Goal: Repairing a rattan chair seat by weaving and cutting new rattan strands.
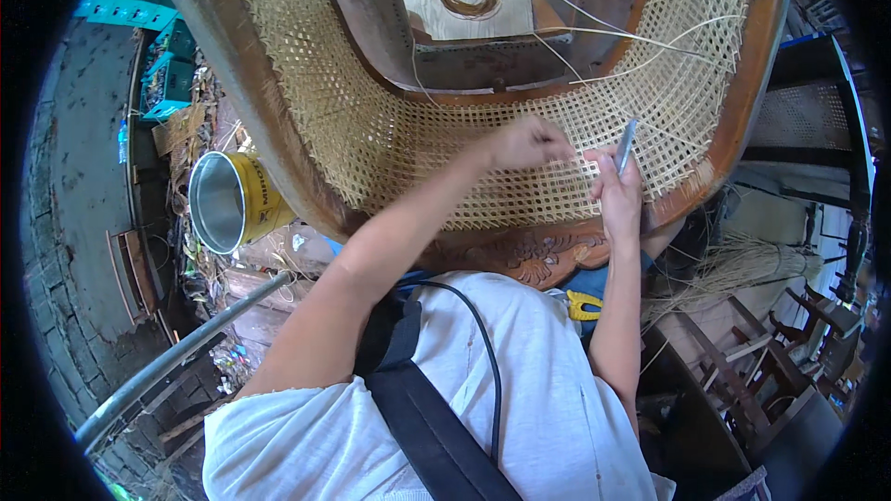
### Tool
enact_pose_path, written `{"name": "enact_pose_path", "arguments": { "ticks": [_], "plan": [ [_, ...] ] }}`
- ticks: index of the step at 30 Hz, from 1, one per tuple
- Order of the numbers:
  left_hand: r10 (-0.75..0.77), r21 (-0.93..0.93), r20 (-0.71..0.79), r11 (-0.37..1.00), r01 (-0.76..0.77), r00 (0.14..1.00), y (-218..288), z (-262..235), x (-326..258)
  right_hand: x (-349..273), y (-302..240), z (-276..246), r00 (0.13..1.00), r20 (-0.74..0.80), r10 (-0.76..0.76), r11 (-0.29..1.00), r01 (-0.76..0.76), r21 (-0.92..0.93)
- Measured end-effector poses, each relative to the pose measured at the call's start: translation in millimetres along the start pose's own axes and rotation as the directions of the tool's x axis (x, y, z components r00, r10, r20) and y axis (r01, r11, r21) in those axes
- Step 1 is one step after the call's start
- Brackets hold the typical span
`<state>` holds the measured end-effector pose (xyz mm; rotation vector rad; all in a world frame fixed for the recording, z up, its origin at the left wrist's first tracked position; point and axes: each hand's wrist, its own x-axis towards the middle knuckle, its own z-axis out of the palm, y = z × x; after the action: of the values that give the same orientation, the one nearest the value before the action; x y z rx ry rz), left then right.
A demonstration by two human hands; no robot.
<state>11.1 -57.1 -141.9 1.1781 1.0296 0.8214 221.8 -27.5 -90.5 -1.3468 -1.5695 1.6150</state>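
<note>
"What's on the left?"
"A yellow pail (264,190), its mouth showing, near the curved wooden chair frame (264,111)."
"And how does the cane webbing (371,134) lie?"
"It fills the frame in a U: two arms reach away from the wearer, and the band joining them has its long axis running left to right, just beyond the carved rail (538,255) at the wearer's waist."
"The left hand (531,143)?"
"Over the middle of that band, fingers curled and blurred; I can't tell whether they pinch anything."
"The right hand (620,184)?"
"At the band's right part, clasping a slim grey metal tool (627,145). Its long axis points away from the wearer, leaning slightly right."
"Anything farther right?"
"Loose pale cane strands (691,52) trail over the right arm of the webbing; beyond the frame lies a fanned bundle of strands (756,264)."
</note>
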Motion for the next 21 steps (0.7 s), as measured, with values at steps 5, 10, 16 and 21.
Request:
{"name": "enact_pose_path", "arguments": {
  "ticks": [5, 10, 16, 21],
  "plan": [
    [-0.163, 0.294, -0.099, 0.937, 0.186, 0.982, -41.8, -71.6, -10.0, -5.7, -16.3, 39.5, 0.947, 0.149, 0.284, 0.560, -0.038, -0.827],
    [-0.332, 0.366, -0.124, 0.860, 0.354, 0.935, -61.6, -64.8, -18.3, 0.5, -8.8, 71.2, 0.954, 0.208, 0.215, 0.383, 0.113, -0.917],
    [-0.359, 0.304, -0.154, 0.869, 0.390, 0.921, -59.5, -70.5, -18.0, 14.7, -15.2, 87.8, 0.940, 0.222, 0.258, 0.289, 0.144, -0.946],
    [-0.225, 0.371, -0.219, 0.881, 0.294, 0.949, -56.9, -70.0, -13.5, 9.4, -6.4, 97.4, 0.958, 0.233, 0.169, 0.329, 0.168, -0.929]
  ]
}}
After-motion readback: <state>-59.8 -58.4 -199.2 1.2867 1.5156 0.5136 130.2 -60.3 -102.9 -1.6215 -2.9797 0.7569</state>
